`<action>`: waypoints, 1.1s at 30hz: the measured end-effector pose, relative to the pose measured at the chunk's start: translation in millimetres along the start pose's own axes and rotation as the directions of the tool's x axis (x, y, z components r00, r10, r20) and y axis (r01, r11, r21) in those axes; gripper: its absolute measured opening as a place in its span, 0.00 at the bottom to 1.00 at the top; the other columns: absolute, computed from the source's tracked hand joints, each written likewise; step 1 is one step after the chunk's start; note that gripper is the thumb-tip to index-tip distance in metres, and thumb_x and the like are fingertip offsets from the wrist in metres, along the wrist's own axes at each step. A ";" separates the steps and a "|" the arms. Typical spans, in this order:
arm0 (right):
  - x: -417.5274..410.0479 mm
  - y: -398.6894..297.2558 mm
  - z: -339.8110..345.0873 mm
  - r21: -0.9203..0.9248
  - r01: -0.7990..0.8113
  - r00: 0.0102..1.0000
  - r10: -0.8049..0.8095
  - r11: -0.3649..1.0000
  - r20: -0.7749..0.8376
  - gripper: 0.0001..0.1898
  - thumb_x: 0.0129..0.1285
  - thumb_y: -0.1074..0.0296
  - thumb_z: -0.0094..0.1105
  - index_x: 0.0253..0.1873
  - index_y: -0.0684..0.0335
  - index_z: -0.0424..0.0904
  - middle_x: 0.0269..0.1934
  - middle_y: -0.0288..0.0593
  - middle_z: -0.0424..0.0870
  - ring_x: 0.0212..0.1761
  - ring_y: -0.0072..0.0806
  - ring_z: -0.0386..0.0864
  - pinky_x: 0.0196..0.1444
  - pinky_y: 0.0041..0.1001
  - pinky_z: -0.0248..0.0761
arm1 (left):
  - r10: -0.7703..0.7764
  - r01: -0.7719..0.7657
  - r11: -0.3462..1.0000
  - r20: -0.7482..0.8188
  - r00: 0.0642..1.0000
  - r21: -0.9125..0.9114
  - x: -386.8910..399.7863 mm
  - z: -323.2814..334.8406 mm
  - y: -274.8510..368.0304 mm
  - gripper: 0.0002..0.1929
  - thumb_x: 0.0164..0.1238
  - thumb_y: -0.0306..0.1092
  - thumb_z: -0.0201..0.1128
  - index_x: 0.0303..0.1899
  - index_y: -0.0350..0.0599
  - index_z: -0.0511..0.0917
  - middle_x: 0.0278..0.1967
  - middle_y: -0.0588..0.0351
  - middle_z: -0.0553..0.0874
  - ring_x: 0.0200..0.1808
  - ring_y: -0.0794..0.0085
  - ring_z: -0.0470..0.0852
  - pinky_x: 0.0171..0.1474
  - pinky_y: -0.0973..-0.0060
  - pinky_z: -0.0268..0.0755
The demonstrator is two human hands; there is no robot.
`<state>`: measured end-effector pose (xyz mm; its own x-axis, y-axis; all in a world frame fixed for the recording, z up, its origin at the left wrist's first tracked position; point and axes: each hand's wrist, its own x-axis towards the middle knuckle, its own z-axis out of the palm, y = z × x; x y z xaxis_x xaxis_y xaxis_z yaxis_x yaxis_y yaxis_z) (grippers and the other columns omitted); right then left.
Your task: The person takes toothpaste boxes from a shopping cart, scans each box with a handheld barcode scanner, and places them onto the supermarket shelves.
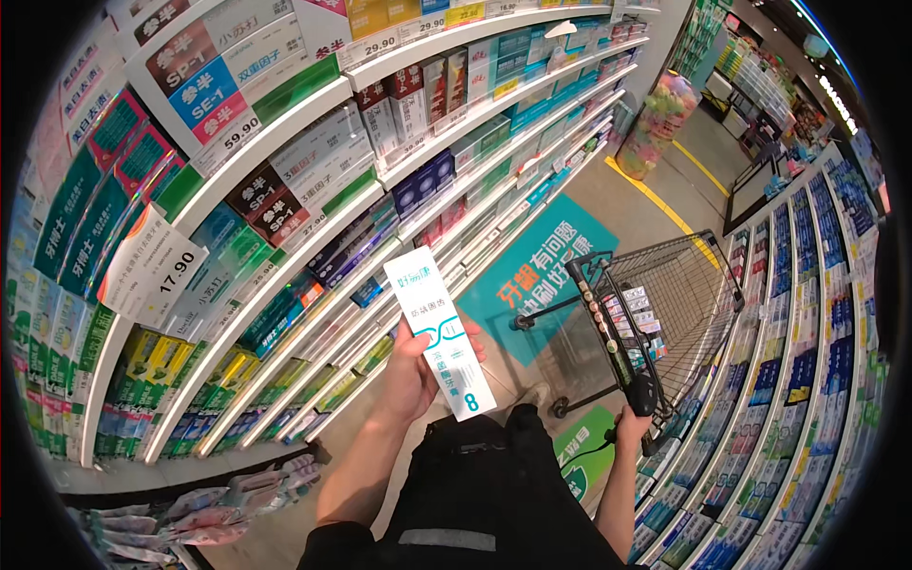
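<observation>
My left hand (417, 374) holds a white toothpaste box (440, 335) with teal print, its thumb on the front face and fingers behind the far edge. The box is tilted, in front of my body. On the right, my right hand (630, 427) is closed around the handle end of a metal shopping cart (670, 299), beside a black fitting. Several small white packs (636, 310) lie in the cart. Left of the held box rise white shelves (420, 171) packed with toothpaste boxes.
Another shelf (769, 399) of boxed goods runs along the right, close to the cart. A teal floor decal (538, 274) lies left of the cart, a green one (588, 445) below it. Farther off stands a clear column of colourful items (657, 125). Bagged goods (214, 506) sit at lower left.
</observation>
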<state>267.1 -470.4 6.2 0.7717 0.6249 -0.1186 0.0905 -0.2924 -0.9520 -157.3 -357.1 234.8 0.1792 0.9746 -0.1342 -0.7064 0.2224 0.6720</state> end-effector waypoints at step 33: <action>-21.2 -51.0 -39.6 -0.329 0.110 0.993 -0.116 0.938 0.001 0.16 0.42 0.75 0.54 0.41 0.69 0.78 0.29 0.51 0.80 0.36 0.46 0.82 0.42 0.36 0.71 | -0.083 0.085 0.996 -0.122 0.989 0.009 17.8 -1.0 -13.9 0.30 0.79 0.54 0.29 0.49 0.40 0.75 0.39 0.47 0.83 0.36 0.58 0.83 0.41 0.62 0.78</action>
<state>271.1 -497.4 68.5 0.7552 0.6555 -0.0076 0.3767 -0.4434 -0.8133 -145.0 -342.8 222.3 0.1523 0.9485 -0.2778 -0.6826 0.3042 0.6645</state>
